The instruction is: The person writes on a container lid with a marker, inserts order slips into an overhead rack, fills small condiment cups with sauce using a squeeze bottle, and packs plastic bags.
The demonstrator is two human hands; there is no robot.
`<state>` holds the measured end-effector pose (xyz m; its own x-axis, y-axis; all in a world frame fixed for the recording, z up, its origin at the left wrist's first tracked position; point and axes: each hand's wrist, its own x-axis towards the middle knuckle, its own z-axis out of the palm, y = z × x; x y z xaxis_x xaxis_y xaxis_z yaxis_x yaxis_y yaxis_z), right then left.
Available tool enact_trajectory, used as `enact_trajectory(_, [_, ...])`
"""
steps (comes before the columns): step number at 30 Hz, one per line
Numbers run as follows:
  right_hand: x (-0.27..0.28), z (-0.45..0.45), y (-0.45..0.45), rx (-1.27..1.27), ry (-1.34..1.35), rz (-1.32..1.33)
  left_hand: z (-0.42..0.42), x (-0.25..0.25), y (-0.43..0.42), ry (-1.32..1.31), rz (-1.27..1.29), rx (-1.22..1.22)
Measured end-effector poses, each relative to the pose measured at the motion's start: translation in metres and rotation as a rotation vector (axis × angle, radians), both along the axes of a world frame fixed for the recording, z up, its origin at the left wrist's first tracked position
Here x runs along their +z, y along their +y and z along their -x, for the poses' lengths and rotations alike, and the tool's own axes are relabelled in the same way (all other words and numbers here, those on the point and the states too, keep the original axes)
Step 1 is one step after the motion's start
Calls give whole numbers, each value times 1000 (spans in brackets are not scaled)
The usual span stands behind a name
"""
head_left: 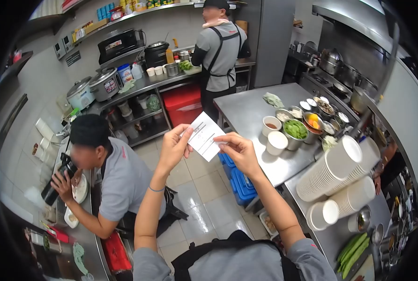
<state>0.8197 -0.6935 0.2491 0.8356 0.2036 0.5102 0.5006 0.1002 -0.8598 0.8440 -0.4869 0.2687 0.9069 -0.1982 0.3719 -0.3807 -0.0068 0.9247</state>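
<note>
A small white printed paper slip (205,139), like a receipt, is held up in front of me at a tilt. My left hand (175,146) pinches its left edge between thumb and fingers. At the right edge my right hand (237,149) grips the same slip, thumb below and fingers over the printed side. Dark lines of print show on it, too small to read. Below the slip is the tiled floor (190,187). The steel table (246,105) stands just beyond my right hand.
Bowls of ingredients, with chopped greens (295,129), sit on that table. Stacked white paper cups (321,173) and long green vegetables (354,253) lie to the right. One co-worker (124,178) bends over the left counter; another person (223,56) stands at the back. Blue crates (239,180) are under the table.
</note>
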Motion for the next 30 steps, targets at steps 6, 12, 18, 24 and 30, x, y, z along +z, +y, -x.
enact_trajectory(6, [-23,-144,6,-18,11,-119,-111,-41,10,74,111,-125])
enact_trajectory(12, [-16,-280,34,316,45,221,-197,-72,41,164,177,100])
enact_trajectory(18, [-25,-421,118,492,-54,314,-220,-102,83,259,170,466])
enact_trajectory(24, [-18,-572,206,535,74,-35,-236,-183,157,474,-89,673])
enact_trajectory(30, [27,-759,283,474,323,-554,-349,-198,234,546,-717,768])
